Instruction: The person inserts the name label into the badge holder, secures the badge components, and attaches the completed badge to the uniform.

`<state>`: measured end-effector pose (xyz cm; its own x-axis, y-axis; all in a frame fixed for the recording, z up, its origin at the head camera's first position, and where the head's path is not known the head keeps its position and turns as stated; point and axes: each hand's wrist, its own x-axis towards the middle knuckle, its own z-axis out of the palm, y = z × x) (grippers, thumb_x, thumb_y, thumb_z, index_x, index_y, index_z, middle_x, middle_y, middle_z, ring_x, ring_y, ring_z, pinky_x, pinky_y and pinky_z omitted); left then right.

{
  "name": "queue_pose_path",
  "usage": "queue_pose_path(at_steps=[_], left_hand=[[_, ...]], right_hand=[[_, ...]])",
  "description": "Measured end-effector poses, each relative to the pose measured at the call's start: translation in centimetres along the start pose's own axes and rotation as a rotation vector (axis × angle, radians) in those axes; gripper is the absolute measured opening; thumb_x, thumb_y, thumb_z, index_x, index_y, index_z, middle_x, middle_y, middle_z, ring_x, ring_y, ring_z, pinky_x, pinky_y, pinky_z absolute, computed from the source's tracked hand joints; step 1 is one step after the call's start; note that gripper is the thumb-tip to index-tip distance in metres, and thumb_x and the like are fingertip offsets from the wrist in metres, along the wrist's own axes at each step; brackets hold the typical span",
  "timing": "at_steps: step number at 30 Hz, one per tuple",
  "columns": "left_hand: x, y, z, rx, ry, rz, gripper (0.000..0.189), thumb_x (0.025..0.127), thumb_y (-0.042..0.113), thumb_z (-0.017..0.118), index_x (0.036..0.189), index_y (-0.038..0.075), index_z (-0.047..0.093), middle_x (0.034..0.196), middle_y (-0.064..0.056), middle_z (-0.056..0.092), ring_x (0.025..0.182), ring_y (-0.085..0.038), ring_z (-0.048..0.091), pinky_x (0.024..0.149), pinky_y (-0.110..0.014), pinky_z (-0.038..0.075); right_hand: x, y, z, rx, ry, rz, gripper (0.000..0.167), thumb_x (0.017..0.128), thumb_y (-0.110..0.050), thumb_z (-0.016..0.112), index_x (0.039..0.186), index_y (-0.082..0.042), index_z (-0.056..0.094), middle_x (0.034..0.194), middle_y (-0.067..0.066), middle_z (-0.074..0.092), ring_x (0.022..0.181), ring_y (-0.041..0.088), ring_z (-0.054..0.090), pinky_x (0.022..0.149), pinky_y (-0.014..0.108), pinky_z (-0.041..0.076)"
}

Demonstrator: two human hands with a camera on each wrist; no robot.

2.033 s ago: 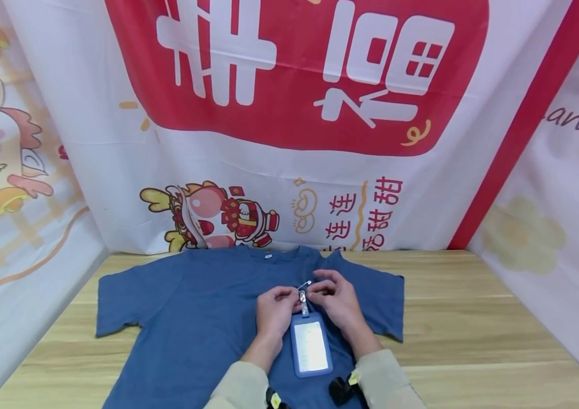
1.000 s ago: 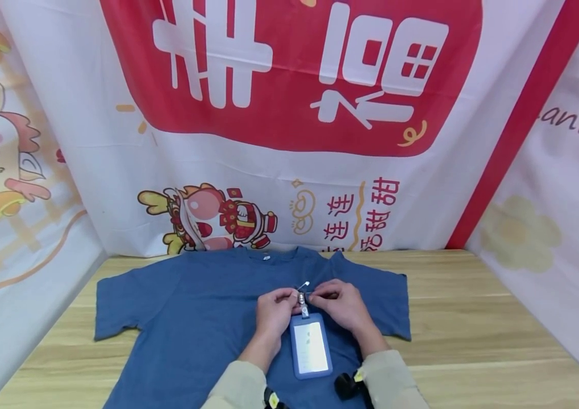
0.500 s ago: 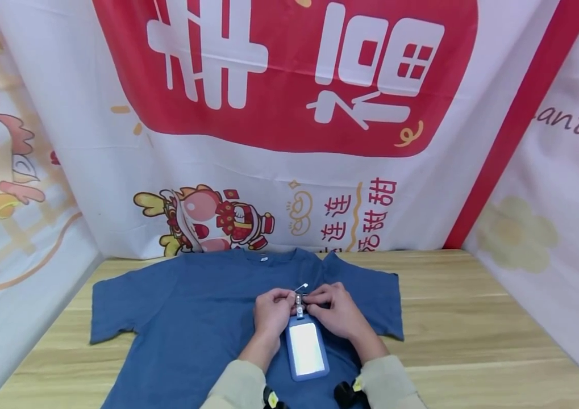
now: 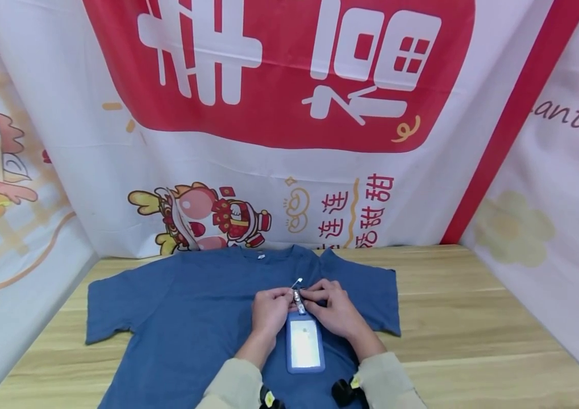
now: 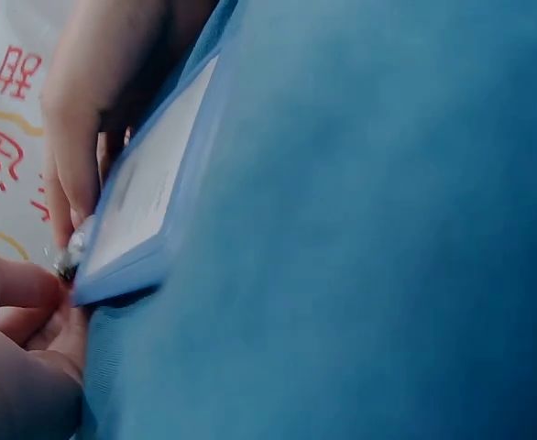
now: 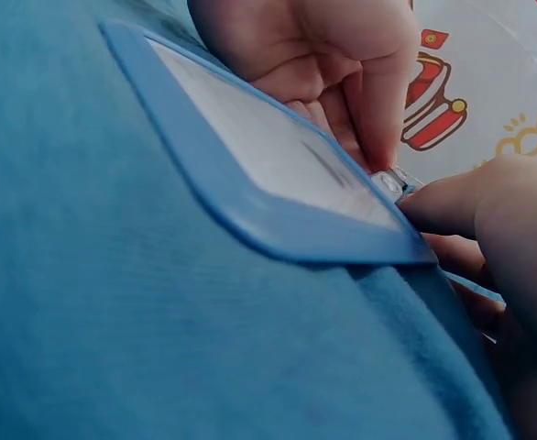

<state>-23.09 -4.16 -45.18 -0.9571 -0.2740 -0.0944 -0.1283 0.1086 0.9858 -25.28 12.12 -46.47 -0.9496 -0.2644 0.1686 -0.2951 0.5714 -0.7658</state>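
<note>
A blue T-shirt point(image 4: 202, 324) lies spread on the table. Over its chest, on the right side in the head view, rests a blue-framed badge holder point(image 4: 289, 346) with a clear strap and metal clip point(image 4: 298, 302). An opened safety pin point(image 4: 296, 282) slants up from the clip's top. My left hand point(image 4: 269, 312) pinches the clip near the pin's base. Beside it, my right hand point(image 4: 335, 309) has thumb and fingers drawn together, apparently on shirt cloth; the right wrist view shows a cloth fold point(image 6: 388, 293) there. The fingertips hide the exact contact.
The wooden table point(image 4: 473, 324) extends to the right of the shirt. A printed white and red cloth point(image 4: 289, 136) hangs behind, with further printed cloths at both sides. Black wrist straps point(image 4: 342, 392) sit by the sleeves.
My right hand has come down from near the pin's raised tip to beside the clip. The left hand keeps its pinch. The badge holder has swung slightly and lies straighter.
</note>
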Motion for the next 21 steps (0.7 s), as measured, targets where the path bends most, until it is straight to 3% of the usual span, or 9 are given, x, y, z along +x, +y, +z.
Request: queue_pose_path(at_steps=[6,9,13,17,21], left_hand=[[-0.37,0.51,-0.03,0.195,-0.02,0.073,0.018,0.101,0.017,0.071,0.109,0.003,0.08,0.095,-0.007,0.078,0.085,-0.015,0.07,0.074,-0.028,0.055],[-0.29,0.33,0.13,0.226,0.015,0.128,0.023,0.096,0.012,0.076,0.117,0.002,0.075,0.095,-0.007,0.075,0.087,-0.017,0.068,0.075,-0.032,0.056],[0.02,0.05,0.41,0.249,0.046,0.248,0.03,0.091,0.002,0.078,0.12,0.0,0.075,0.093,-0.01,0.074,0.086,-0.02,0.069,0.08,-0.039,0.06],[-0.04,0.22,0.55,0.291,0.047,0.345,0.014,0.09,-0.002,0.078,0.103,0.001,0.08,0.089,-0.011,0.073,0.083,-0.02,0.067,0.076,-0.039,0.059],[-0.18,0.34,0.56,0.344,0.059,0.411,0.009,0.093,-0.001,0.077,0.099,-0.001,0.084,0.092,-0.013,0.074,0.083,-0.021,0.069,0.073,-0.036,0.059]], right_hand=[[-0.07,-0.09,0.11,0.001,0.006,-0.004,0.028,0.102,-0.016,0.075,0.129,-0.021,0.08,0.11,-0.009,0.069,0.112,0.016,0.052,0.1,0.046,0.036],[-0.06,0.0,0.09,-0.007,0.002,-0.005,0.029,0.101,-0.017,0.075,0.129,-0.023,0.08,0.11,-0.008,0.068,0.111,0.017,0.052,0.101,0.048,0.035],[-0.05,0.08,-0.01,-0.019,0.001,-0.014,0.03,0.101,-0.016,0.075,0.129,-0.023,0.08,0.111,-0.008,0.07,0.113,0.018,0.053,0.103,0.049,0.036],[-0.17,0.11,0.03,-0.029,0.001,-0.024,0.031,0.101,-0.015,0.075,0.131,-0.022,0.079,0.112,-0.007,0.07,0.115,0.018,0.053,0.103,0.049,0.036],[-0.3,-0.05,0.11,-0.022,-0.003,-0.021,0.033,0.102,-0.014,0.073,0.134,-0.02,0.077,0.115,-0.006,0.07,0.116,0.019,0.053,0.102,0.048,0.037]])
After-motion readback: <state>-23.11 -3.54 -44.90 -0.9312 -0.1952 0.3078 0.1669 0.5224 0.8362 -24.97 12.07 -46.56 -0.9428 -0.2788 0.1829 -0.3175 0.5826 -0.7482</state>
